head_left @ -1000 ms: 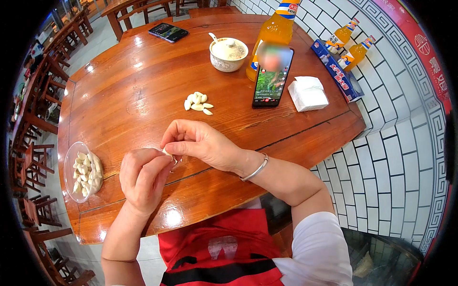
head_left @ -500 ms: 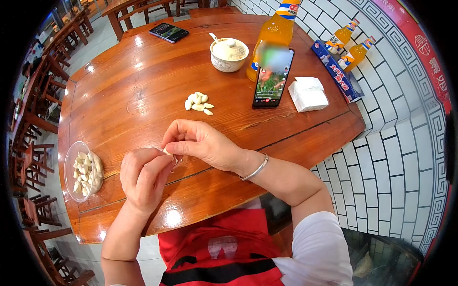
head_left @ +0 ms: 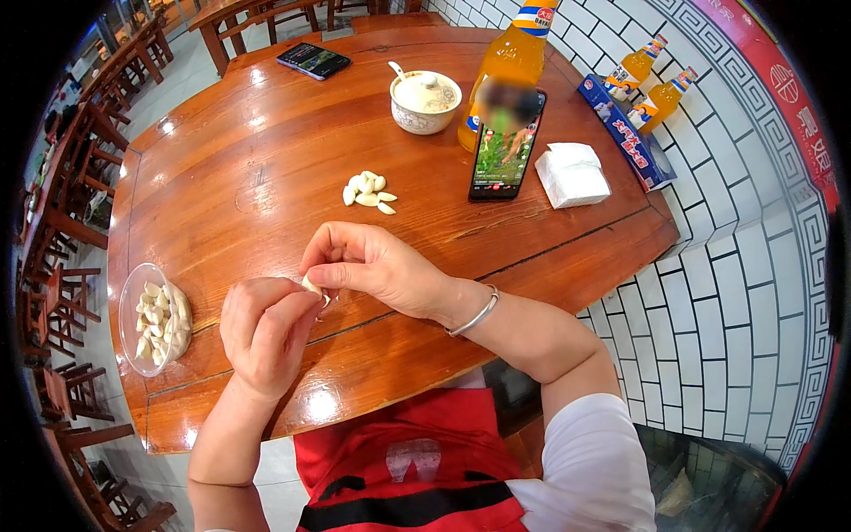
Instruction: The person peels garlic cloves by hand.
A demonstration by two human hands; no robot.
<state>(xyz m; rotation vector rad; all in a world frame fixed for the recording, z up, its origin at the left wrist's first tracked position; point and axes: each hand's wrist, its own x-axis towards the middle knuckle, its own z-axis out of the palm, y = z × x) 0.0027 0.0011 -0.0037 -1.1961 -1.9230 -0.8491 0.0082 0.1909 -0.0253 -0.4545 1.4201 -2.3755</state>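
Note:
Over the near part of the wooden table, my left hand [head_left: 269, 332] and my right hand [head_left: 372, 266] meet fingertip to fingertip, both pinching one pale garlic clove [head_left: 310, 285] that the fingers mostly cover. Thin bits of skin [head_left: 328, 300] show just below the fingertips. Beyond my hands lies a small pile of peeled garlic cloves [head_left: 367, 191]. A clear round plastic tub [head_left: 183, 306] with several unpeeled-looking cloves [head_left: 156, 321] stands to the left of my left hand, near the table's left edge.
A lit phone [head_left: 505, 160] leans upright against a large orange bottle [head_left: 514, 60]. Beside them are a lidded bowl [head_left: 424, 115] with a spoon and a white tissue pack [head_left: 573, 175]. Another phone [head_left: 313, 60] lies farther back. Two bottles stand by a blue box [head_left: 627, 133] along the tiled wall.
The picture on the propped phone's screen has changed. My hands hold almost the same pose over the table.

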